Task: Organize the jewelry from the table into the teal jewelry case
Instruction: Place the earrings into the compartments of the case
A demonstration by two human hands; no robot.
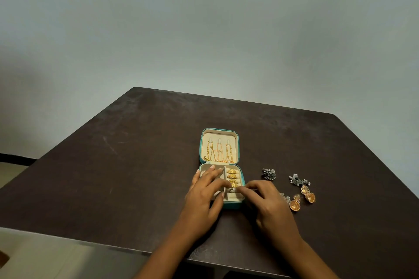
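Observation:
The teal jewelry case (201, 142) lies open on the dark table (136, 165). Gold chains (218, 154) hang inside its lid. Several gold rings (231, 176) sit in the ring rolls of the base. My left hand (206, 190) rests with straight fingers over the base's left compartments. My right hand (260, 199) has its fingertips pinched at a small silver ring (233, 190) in the ring rolls. Right of the case lie two silver earrings (269, 174) (299, 180) and a pair of gold dome earrings (303, 198). Another silver piece (285, 197) peeks out beside my right hand.
The table's near edge (113, 247) runs just below my forearms. A pale wall (204, 29) stands behind the table's far edge. A pale floor or surface (45, 256) shows at the lower left.

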